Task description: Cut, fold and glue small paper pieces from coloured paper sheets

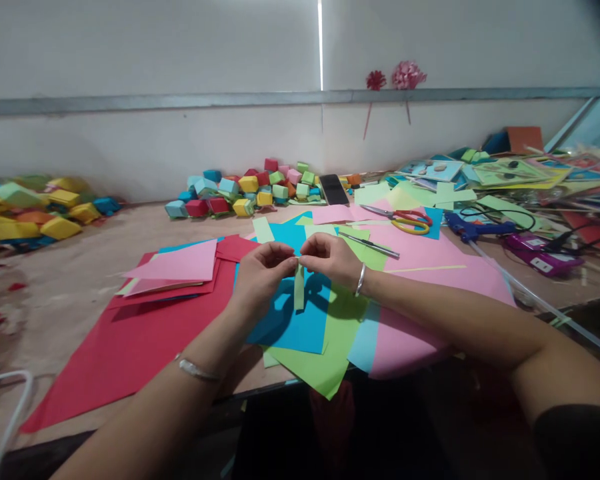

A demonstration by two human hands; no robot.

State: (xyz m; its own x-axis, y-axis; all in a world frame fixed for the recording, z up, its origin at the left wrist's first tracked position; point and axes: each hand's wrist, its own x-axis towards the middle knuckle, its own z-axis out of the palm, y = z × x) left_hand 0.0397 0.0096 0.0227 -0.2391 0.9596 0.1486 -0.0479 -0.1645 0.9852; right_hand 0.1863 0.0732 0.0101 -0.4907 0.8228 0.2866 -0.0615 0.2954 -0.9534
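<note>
A narrow light-green paper strip hangs from my fingertips in the middle of the view. My left hand pinches its upper end from one side. From the other side my right hand pinches the same end, fingertips almost touching the left ones. Under both hands lies a blue paper sheet, with their shadows on it. A bright green sheet shows beneath the blue one. Just beyond my right hand rests a slim metal tool like a pen or craft knife.
Red-and-yellow-handled scissors and a phone lie farther back. Red paper spreads left, pink paper right. Several small paper boxes are heaped by the wall. A blue glue gun and purple power strip sit right.
</note>
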